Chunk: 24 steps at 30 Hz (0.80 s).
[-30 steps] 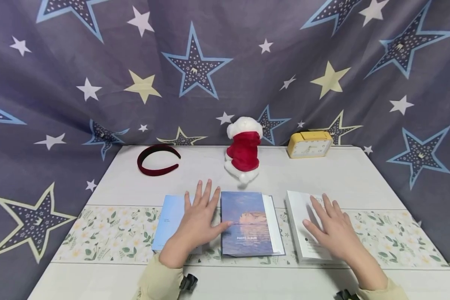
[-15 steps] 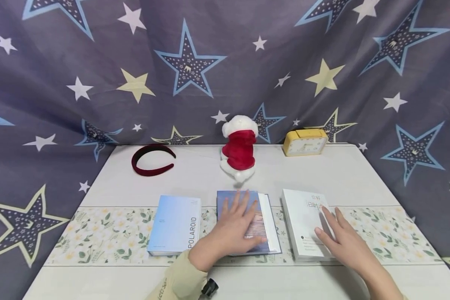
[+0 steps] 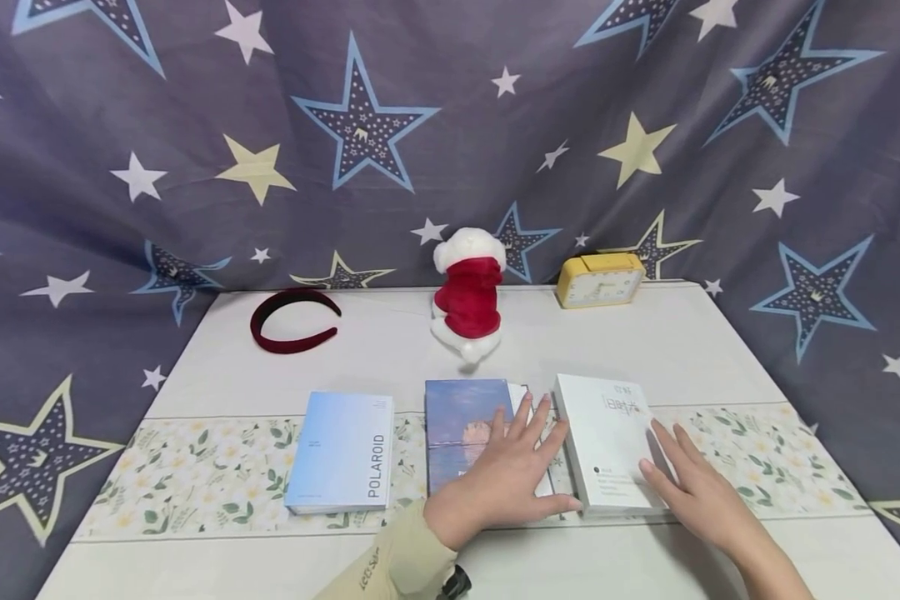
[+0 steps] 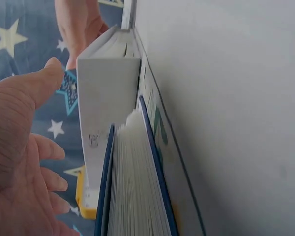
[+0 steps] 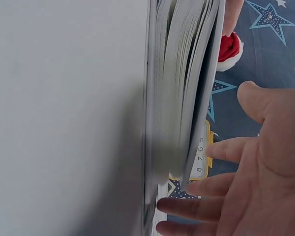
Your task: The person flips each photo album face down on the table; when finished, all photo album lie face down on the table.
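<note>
Three books lie in a row: a light-blue POLAROID one (image 3: 341, 450), a photo album (image 3: 450, 425) with a seascape cover, and a thick white one (image 3: 607, 442). My left hand (image 3: 506, 471), fingers spread, is over the right part of the album, its thumb tip near the white book's lower left corner. The left wrist view shows the left hand (image 4: 27, 152) above the album's page edges (image 4: 137, 182). My right hand (image 3: 708, 500) is at the white book's right side with fingers extended; the right wrist view shows the hand (image 5: 255, 167) beside its pages (image 5: 179, 88).
Behind the books are a dark red headband (image 3: 292, 346) at the left, a white plush toy (image 3: 471, 296) in red clothing and a yellow clock (image 3: 600, 281) at the right. A star-patterned curtain (image 3: 420, 208) hangs behind the table (image 3: 375, 342).
My left hand has moved right, from beside the POLAROID book across the album toward the white book. The right hand has shifted slightly toward the white book's right edge. The view has shifted a little.
</note>
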Motion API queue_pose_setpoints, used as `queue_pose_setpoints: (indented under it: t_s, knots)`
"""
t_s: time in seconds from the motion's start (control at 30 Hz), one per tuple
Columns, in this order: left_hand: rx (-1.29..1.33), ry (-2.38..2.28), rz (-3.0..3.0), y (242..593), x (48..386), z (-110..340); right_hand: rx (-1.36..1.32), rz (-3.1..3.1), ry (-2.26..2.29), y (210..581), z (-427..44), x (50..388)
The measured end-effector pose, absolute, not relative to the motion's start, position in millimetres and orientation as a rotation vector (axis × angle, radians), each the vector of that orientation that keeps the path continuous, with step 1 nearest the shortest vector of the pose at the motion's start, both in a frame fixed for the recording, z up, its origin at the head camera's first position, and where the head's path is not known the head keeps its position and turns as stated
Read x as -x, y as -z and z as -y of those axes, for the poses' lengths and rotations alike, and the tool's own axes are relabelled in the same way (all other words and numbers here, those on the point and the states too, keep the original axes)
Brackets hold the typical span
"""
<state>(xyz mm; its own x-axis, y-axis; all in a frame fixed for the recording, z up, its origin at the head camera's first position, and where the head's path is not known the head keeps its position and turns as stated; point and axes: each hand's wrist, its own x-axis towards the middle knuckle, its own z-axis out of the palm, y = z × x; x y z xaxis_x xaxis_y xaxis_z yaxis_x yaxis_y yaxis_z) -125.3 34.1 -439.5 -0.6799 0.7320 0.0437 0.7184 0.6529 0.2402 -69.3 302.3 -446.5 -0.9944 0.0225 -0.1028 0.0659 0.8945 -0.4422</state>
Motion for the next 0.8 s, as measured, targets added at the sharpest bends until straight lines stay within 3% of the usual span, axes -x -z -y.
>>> queue_pose_setpoints:
  t_s: [0.8]
  knots:
    - [-1.377,-0.134,-2.733,441,127,-84,-0.185,-2.820,0.861,436,-308,72]
